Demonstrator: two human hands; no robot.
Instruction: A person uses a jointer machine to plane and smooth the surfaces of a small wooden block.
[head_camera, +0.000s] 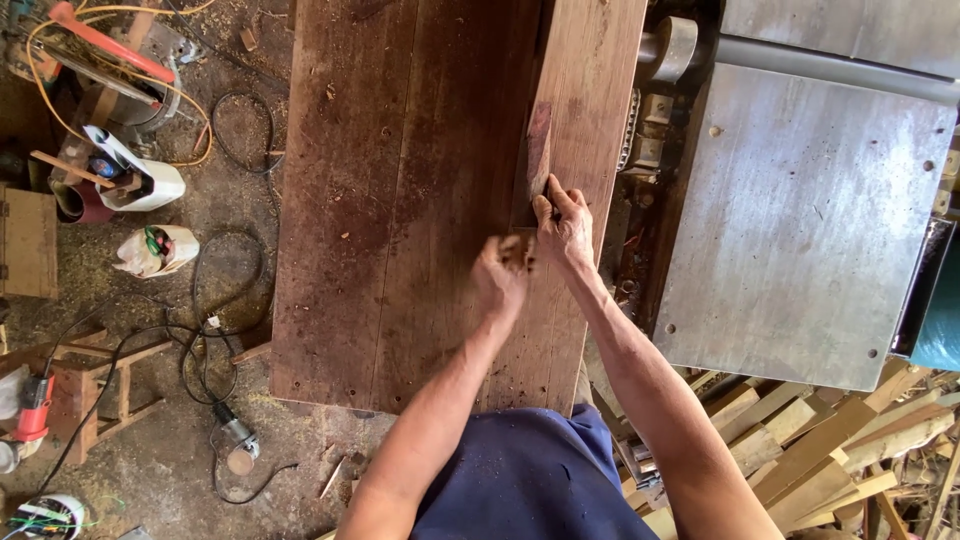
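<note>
- 1 table (400, 200), 1 wood strip (539, 150) lying on its right side.
- Right hand (565, 228): arm stretched forward, fingertips pinching the strip's near end.
- Left hand (503, 275): blurred, curled just beside it; can't tell its grip.

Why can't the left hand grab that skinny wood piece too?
It probably can. The left hand hovers beside the right hand, which touches the skinny wood piece, with nothing visible between them.

Single head-worn view, straight down from above, close over the wooden workbench (400, 200) and workshop floor (150, 450).
</note>
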